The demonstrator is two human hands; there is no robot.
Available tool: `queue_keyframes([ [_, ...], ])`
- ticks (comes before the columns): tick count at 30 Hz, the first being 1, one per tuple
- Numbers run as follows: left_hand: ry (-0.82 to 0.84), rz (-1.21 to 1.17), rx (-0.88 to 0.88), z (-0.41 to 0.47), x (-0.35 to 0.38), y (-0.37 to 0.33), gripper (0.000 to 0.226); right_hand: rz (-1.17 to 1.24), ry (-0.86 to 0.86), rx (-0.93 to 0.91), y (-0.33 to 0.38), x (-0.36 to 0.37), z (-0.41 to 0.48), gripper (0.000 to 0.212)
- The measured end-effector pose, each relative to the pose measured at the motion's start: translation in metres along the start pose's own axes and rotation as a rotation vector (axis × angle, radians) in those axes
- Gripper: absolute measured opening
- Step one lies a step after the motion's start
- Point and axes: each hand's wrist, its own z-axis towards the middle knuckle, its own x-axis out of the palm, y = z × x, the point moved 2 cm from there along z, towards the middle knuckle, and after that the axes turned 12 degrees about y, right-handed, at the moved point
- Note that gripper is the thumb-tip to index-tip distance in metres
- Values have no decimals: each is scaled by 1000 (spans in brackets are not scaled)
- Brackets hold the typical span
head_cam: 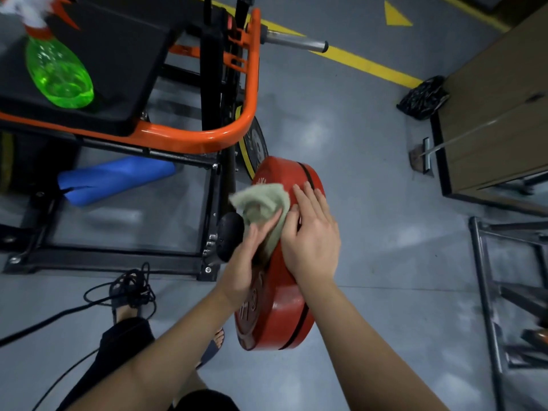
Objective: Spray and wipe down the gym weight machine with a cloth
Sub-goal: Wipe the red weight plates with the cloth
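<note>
Left hand: fingers near straight, pressing the pale green cloth against the face of the upright red weight plate. Right hand: open, palm and straight fingers laid on the plate's rim, touching the cloth's edge. Green spray bottle sits on the machine's black pad, well apart, behind the orange frame rail

Glossy grey floor with a yellow line and yellow arrow far; wooden cabinet right, metal rack nearer.
</note>
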Motion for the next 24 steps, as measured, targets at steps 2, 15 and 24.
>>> queue_keyframes([
  [2,-14,56,-11,-10,-3,11,49,-10,7,7,0,1,-2,48],
  [15,-189,127,91,95,-62,-20,47,-7,113,53,7,-5,23,45],
  [24,-214,62,158,85,-62,-24,49,-28,304,205,21,-14,98,48],
])
